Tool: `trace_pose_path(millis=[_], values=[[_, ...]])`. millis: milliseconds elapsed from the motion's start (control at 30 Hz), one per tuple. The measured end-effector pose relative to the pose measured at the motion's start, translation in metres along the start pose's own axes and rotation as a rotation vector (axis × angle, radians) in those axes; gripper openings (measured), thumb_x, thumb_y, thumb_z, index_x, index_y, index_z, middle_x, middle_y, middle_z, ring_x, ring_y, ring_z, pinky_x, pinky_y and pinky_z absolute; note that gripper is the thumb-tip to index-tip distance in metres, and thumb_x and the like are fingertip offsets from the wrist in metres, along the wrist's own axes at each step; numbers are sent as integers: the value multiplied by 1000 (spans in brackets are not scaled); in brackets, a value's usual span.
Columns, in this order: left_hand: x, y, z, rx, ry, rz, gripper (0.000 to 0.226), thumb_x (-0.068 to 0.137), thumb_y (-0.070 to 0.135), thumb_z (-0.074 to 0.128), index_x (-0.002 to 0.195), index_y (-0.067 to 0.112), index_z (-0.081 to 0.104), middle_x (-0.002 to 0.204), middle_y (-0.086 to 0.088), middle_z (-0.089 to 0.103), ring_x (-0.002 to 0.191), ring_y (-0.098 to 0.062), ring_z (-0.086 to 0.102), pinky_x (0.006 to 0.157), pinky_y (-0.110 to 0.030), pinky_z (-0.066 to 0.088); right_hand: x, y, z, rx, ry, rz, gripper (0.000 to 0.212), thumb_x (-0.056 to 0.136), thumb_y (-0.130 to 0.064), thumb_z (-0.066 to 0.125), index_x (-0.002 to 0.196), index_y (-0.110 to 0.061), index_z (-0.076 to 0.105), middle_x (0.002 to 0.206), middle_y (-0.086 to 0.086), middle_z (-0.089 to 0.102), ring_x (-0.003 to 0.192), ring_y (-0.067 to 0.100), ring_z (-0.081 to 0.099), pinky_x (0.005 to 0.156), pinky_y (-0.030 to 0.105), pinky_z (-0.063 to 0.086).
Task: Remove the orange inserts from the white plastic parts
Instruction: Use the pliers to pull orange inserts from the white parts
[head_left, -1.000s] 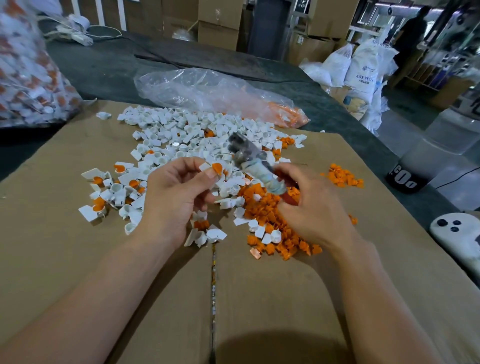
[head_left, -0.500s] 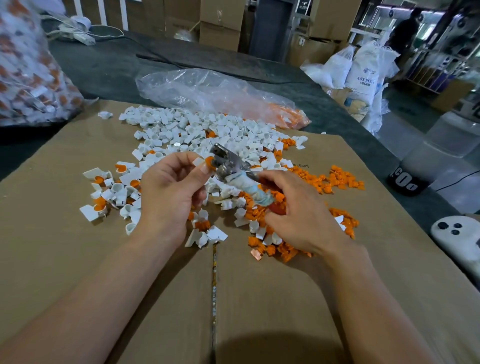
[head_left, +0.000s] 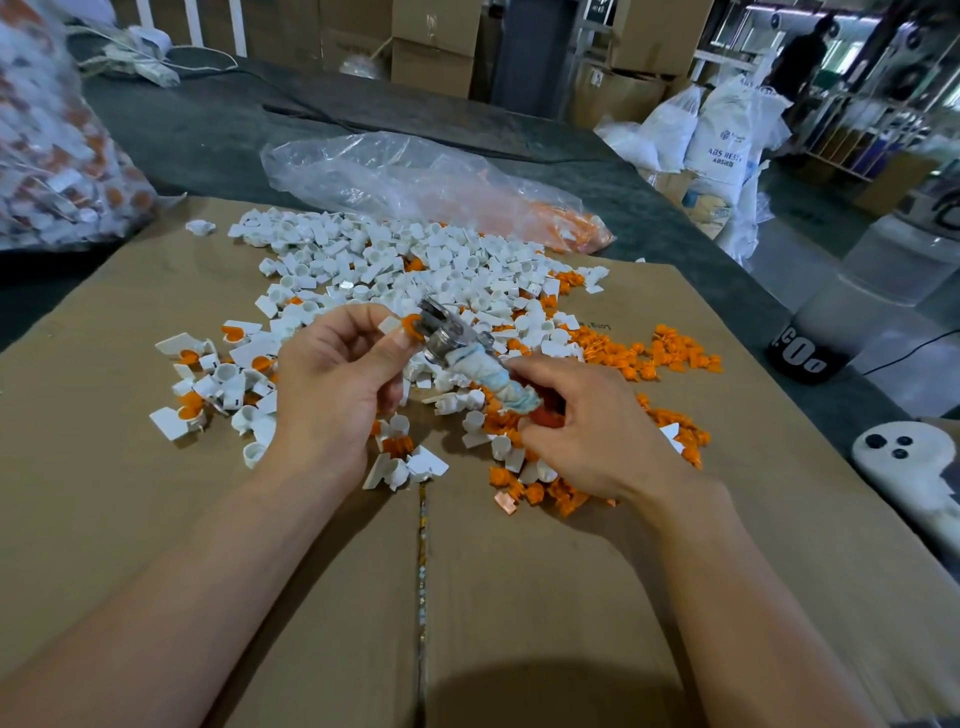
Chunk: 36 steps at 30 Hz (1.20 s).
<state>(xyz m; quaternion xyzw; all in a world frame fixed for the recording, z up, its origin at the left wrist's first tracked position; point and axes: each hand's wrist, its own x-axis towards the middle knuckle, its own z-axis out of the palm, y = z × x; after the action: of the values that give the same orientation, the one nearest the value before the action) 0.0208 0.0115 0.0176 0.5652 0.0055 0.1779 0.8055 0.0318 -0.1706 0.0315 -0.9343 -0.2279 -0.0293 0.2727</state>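
While hands (head_left: 332, 384) (head_left: 597, 441) grip part (head_left: 390, 325), tool (head_left: 467, 358), bag (head_left: 395, 176) holds inserts (head_left: 574, 224)

Small white plastic parts (head_left: 395, 260), short rings with flat tabs, are lying jumbled in a broad heap across the far middle of the brown cardboard sheet (head_left: 156, 519). Several at the heap's left edge are holding round orange inserts (head_left: 189, 405). Loose orange inserts are lying scattered right of the heap and at its near side. One filled white part (head_left: 392, 326) is sitting pinched in the left hand (head_left: 332, 384), its insert touching the metal head of the cloth-wrapped tool (head_left: 467, 364).
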Motion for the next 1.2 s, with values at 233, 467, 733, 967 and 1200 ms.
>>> trace_pose_path(millis=[233,467,733,967,1200], values=[[-2,-1,1,-2,46,13,16,80,1,61,70,11,55,41,10,48,33,-4,37,35,-14,32,-1,-4,5,36,59,-22,32,75,-8,59,104,-19,66,82,-5,66,71,5,52,61,20,41],[-2,-2,-1,-11,101,-22,22,84,-2,59,69,13,55,41,10,47,34,-4,38,36,-15,34,-1,-12,7,10,57,-11,23,78,-11,59,99,-13,67,80,2,66,69,14,56,62,36,48],[-1,0,-1,-32,117,-54,21,83,-4,58,69,11,55,41,10,47,33,-4,37,35,-14,33,1,-14,8,-21,87,-31,18,78,-13,59,94,-9,67,76,6,66,67,20,57,60,41,48],[-1,-1,-1,57,127,-2,18,80,-1,65,70,12,58,41,9,47,32,-6,38,35,-15,33,3,-7,9,-48,128,-29,22,75,-12,62,97,-11,65,79,3,64,72,17,54,62,36,45],[3,-6,-6,345,118,163,26,82,6,65,77,32,68,51,13,53,44,-3,44,46,-16,39,6,15,5,-206,256,72,45,73,-28,71,115,-22,60,96,-4,59,91,14,52,69,26,36]])
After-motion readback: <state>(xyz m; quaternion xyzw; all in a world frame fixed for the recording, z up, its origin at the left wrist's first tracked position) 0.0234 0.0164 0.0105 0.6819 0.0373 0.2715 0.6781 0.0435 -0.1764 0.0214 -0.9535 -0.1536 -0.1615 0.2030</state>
